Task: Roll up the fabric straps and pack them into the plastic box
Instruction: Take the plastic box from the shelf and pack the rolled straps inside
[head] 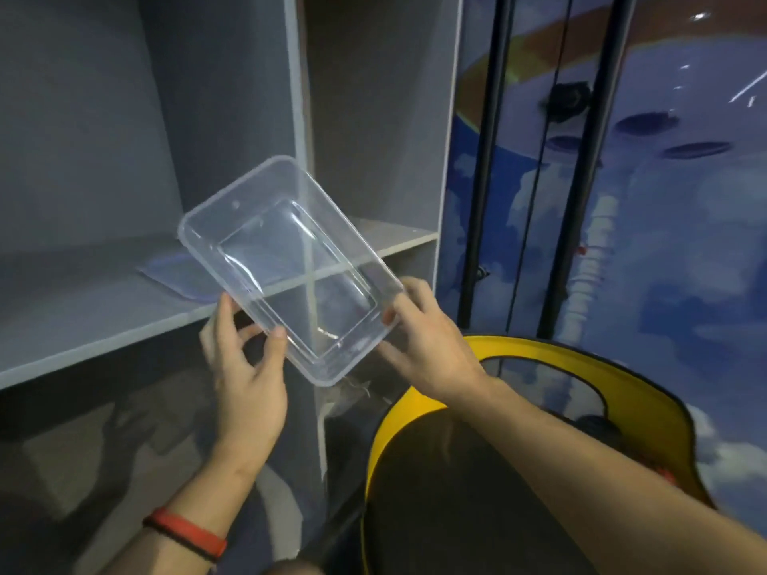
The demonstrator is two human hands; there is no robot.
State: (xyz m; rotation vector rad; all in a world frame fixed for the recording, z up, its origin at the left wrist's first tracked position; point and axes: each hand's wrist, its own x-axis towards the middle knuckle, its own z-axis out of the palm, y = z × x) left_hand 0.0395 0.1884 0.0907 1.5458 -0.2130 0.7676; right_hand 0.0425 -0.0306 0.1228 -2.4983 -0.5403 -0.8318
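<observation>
A clear rectangular plastic box (232,213) is held up in front of a grey shelf unit, tilted so its open side faces me. It has nothing in it. My left hand (245,367) grips its near left edge, thumb on the rim and fingers behind. My right hand (427,346) holds the near right corner, thumb against the side wall. No fabric straps are in view.
The grey shelf board (83,321) carries a flat translucent lid (178,276) behind the box. A vertical divider (299,97) splits the shelf unit. A yellow-rimmed black bin (539,354) sits lower right. Black poles (485,159) lean on a blue patterned wall.
</observation>
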